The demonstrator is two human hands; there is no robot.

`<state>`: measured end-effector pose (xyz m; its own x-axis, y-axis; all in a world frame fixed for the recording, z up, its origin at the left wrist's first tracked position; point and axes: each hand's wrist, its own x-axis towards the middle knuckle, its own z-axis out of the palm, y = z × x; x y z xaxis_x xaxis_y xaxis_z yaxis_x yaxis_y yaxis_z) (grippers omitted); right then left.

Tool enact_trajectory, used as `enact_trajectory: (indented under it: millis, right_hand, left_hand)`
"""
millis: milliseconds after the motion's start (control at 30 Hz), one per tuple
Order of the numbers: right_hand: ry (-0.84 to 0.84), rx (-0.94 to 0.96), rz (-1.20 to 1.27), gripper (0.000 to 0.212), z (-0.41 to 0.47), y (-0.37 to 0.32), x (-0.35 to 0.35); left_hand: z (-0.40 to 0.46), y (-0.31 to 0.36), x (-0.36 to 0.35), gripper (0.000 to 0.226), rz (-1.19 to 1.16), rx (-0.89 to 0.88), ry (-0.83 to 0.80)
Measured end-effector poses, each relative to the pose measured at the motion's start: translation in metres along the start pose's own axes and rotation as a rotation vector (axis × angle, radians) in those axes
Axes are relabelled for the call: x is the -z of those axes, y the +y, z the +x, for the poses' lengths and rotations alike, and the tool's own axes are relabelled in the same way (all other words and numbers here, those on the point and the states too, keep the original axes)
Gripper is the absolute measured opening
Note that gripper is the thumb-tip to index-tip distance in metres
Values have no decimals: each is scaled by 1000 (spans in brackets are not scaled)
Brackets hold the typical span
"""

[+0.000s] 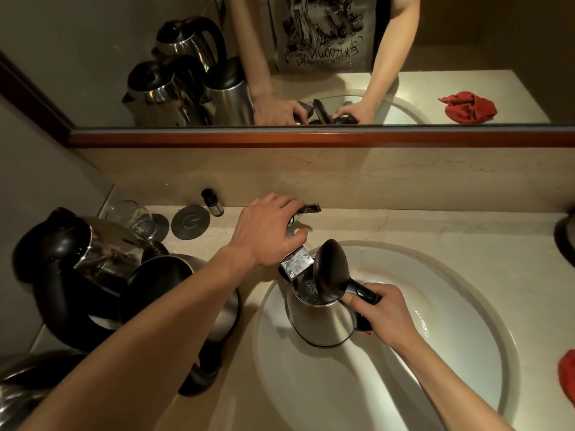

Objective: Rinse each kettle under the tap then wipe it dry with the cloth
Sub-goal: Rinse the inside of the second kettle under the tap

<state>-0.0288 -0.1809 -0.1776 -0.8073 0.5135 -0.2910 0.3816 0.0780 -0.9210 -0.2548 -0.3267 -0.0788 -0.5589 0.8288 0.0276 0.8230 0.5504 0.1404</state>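
Note:
A steel kettle [323,318] with its black lid flipped open stands in the white sink [460,306], right under the tap spout [297,264]. Water runs from the spout into the kettle. My right hand [384,315] grips the kettle's black handle. My left hand [269,230] holds the tap lever [309,209], fingers curled over it. A red cloth [567,376] lies on the counter at the right edge, partly cut off by the frame.
Several other steel kettles with black handles crowd the counter at left [90,259], one [174,284] under my left forearm. A drinking glass [137,217], round coasters [190,222] and a small dark bottle [213,202] stand behind them. A mirror [311,57] hangs above the backsplash.

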Motion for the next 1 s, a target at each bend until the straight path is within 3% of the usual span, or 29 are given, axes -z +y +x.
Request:
enact_trajectory:
  millis: [1000]
  right_hand:
    - [-51, -52, 30, 72, 6, -3, 4]
  left_hand:
    - [1, 1, 0, 69, -4, 10, -3]
